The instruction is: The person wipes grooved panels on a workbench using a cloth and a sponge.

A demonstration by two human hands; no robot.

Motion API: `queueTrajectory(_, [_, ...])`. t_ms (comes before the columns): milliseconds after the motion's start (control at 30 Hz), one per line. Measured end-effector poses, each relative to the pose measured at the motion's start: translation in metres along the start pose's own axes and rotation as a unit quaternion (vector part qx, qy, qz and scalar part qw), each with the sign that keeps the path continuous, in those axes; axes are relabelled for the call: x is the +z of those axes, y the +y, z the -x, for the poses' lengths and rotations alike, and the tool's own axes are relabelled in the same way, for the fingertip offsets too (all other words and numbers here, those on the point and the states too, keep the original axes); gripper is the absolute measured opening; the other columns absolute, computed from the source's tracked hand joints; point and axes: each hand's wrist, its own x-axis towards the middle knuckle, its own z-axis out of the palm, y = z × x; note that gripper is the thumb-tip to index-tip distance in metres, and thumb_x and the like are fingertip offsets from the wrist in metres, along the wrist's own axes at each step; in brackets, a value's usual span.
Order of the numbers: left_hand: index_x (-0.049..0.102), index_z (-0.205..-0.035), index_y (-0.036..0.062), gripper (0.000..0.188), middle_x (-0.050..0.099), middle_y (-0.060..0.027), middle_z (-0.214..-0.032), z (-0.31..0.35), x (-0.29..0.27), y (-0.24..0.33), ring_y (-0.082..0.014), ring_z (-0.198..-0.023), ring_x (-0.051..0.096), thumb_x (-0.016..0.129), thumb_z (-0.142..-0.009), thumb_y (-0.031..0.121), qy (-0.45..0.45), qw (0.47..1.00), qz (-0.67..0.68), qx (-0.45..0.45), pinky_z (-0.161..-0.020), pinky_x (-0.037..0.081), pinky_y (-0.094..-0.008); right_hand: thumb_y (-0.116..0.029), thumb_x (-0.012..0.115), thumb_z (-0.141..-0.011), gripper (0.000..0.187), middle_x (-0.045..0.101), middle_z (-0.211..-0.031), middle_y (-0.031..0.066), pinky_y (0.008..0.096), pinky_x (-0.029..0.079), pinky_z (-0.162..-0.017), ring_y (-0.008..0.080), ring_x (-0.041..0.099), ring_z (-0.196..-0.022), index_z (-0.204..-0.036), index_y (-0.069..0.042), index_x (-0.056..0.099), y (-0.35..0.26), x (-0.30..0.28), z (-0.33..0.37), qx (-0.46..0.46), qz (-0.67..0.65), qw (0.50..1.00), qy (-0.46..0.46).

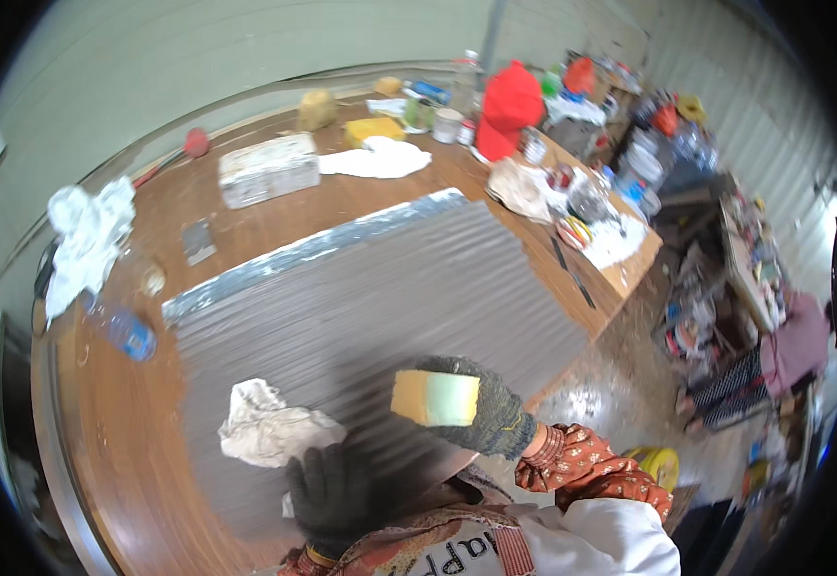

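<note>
My right hand [490, 408], in a dark grey knit glove, is closed around a yellow and pale green sponge block [435, 397]. It is over the near right part of a dark grey striped sheet [380, 288] that lies on the wooden table. My left hand [327, 494], in a dark glove, has its fingers stretched out near the sheet's near edge. Its fingertips reach the lower edge of a crumpled white rag [270, 427]; whether they touch it I cannot tell. A silvery, white-smeared strip [313, 252] runs along the sheet's far edge.
On the wooden table [140, 432] stand a whitish block [268, 170], a red cap [511, 110] and a plastic bottle [131, 331]. White cloth [87, 235] lies at the left. A thin black stick [572, 272] is at the right. Another person [791, 350] is at the far right.
</note>
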Motion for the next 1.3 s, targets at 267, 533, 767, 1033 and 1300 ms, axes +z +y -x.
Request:
queueTrajectory(267, [0.060, -0.115, 0.0105, 0.030, 0.052, -0.0133, -0.133, -0.015, 0.017, 0.032, -0.0389, -0.131, 0.045, 0.062, -0.087, 0.020, 0.011, 1.000, 0.002, -0.024, -0.108, 0.031, -0.0668, -0.025, 0.068, -0.079, 0.059, 0.060, -0.118, 0.0145, 0.0443, 0.045, -0.097, 0.0335, 0.059, -0.108, -0.132, -0.004, 0.049, 0.012, -0.010, 0.033, -0.069, -0.033, 0.996, 0.046])
queueTrajectory(533, [0.052, -0.139, 0.0197, 0.066, 0.039, -0.0170, -0.150, -0.110, 0.079, 0.124, -0.0404, -0.142, 0.031, 0.065, -0.084, 0.052, -0.019, 0.996, 0.082, -0.016, -0.112, 0.022, -0.0644, -0.028, 0.074, -0.083, 0.050, 0.063, -0.119, 0.0153, 0.0374, 0.051, -0.089, 0.0247, 0.062, -0.109, -0.124, -0.003, 0.058, 0.179, -0.093, 0.111, 0.119, -0.235, 0.963, 0.049])
queueTrajectory(767, [0.043, -0.145, 0.0124, 0.087, 0.038, -0.0206, -0.149, -0.159, 0.083, 0.166, -0.0418, -0.139, 0.033, 0.062, -0.080, 0.066, -0.111, 0.993, 0.033, 0.011, -0.112, 0.022, -0.0634, -0.015, 0.067, -0.089, 0.048, 0.061, -0.121, 0.0118, 0.0361, 0.049, -0.093, 0.0219, 0.061, -0.108, -0.132, -0.003, 0.049, 0.252, -0.137, 0.130, 0.252, -0.575, 0.675, 0.387])
queueTrajectory(1033, [0.045, -0.143, 0.0092, 0.094, 0.038, -0.0238, -0.147, -0.167, 0.088, 0.166, -0.0423, -0.139, 0.034, 0.063, -0.075, 0.071, -0.169, 0.984, 0.048, -0.019, -0.113, 0.022, -0.0625, -0.020, 0.072, -0.087, 0.053, 0.064, -0.116, 0.0083, 0.0329, 0.050, -0.094, 0.0208, 0.062, -0.107, -0.132, -0.004, 0.050, 0.278, -0.148, 0.129, 0.332, -0.563, 0.740, 0.162])
queueTrajectory(1300, [0.047, -0.142, 0.0073, 0.097, 0.040, -0.0226, -0.147, -0.164, 0.091, 0.170, -0.0408, -0.139, 0.034, 0.064, -0.073, 0.074, -0.156, 0.987, 0.037, -0.019, -0.114, 0.024, -0.0594, -0.007, 0.072, -0.083, 0.049, 0.063, -0.121, 0.0112, 0.0336, 0.053, -0.093, 0.0199, 0.063, -0.110, -0.128, -0.004, 0.052, 0.313, -0.179, 0.108, 0.234, -0.459, 0.857, -0.004])
